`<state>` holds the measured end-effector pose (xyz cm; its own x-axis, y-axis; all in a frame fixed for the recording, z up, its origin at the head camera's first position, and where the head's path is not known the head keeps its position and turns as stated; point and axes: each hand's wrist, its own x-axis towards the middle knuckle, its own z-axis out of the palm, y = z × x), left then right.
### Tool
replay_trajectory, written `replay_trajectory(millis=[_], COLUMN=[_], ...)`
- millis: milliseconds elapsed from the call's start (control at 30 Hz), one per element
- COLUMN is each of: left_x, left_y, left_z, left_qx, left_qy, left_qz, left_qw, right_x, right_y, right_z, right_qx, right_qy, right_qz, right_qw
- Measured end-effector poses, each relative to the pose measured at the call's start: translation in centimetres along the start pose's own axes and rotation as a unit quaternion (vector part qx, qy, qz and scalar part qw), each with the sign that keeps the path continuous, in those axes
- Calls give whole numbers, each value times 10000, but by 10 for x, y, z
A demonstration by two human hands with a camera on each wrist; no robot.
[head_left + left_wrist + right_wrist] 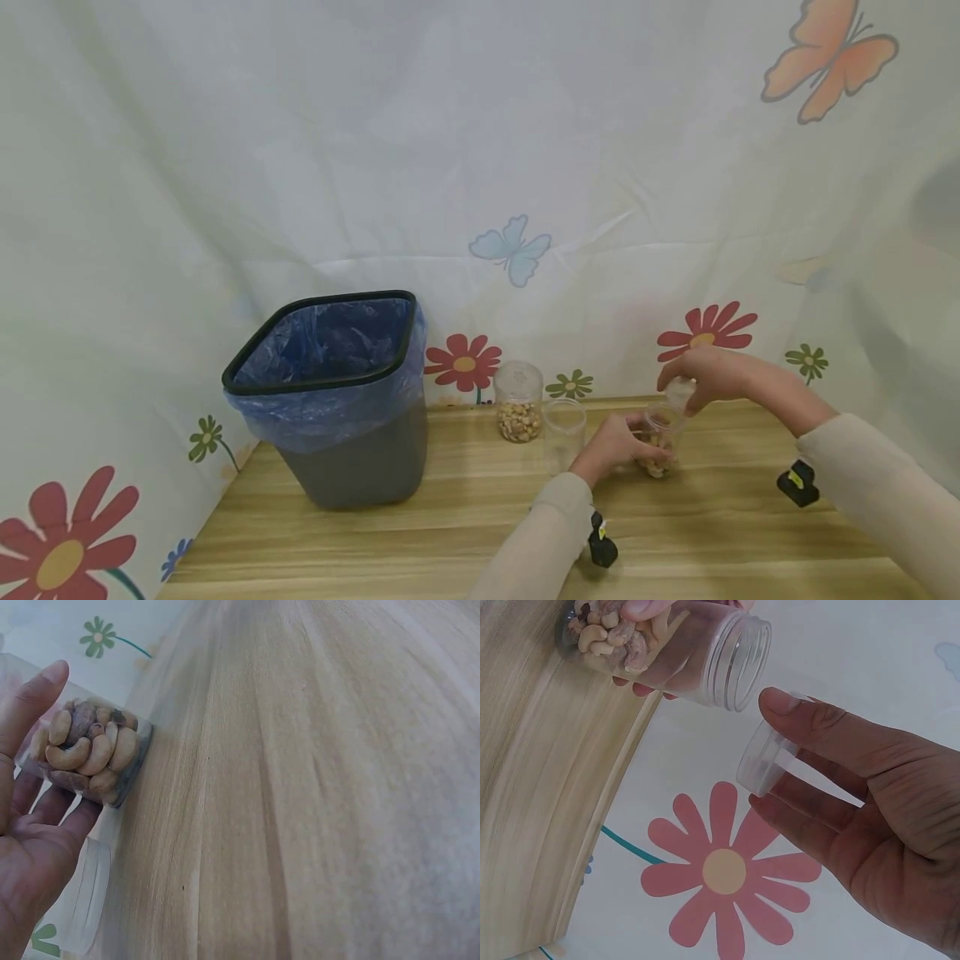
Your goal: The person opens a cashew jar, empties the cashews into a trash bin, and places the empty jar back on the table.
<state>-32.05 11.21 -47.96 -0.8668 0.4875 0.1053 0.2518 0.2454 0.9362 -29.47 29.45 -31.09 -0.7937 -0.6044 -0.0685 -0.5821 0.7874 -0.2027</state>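
A clear plastic jar (697, 652) with cashews and other nuts (94, 746) in its lower part stands at the right of the table, its threaded mouth uncovered. My left hand (617, 446) grips this jar around its side, thumb on one side and fingers on the other. Just off the mouth, my right hand (708, 375) pinches a clear screw lid (765, 759) between thumb and fingers. The lid is apart from the jar's rim and tilted. To the left of my left hand is an uncovered clear jar (564, 429), partly hidden by the hand and sleeve.
Farther left, a lidded clear jar (519, 402) holds nuts near the table's back edge. A grey bin (360, 458) with a blue liner and black rim stands on the left. Behind the wooden table (450, 533) hangs a flower-printed curtain (375, 150).
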Motion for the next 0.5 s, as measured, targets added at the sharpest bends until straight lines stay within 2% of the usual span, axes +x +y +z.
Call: replay_trajectory(millis=[500], left_x=[0], left_y=[0], left_z=[0], left_qx=[-220], left_qy=[-118], left_qz=[87], left_qw=[9997], right_x=[-4], right_y=[14], right_z=[7], right_qx=[15], right_qy=[175], right_qz=[-97], right_qw=[9998])
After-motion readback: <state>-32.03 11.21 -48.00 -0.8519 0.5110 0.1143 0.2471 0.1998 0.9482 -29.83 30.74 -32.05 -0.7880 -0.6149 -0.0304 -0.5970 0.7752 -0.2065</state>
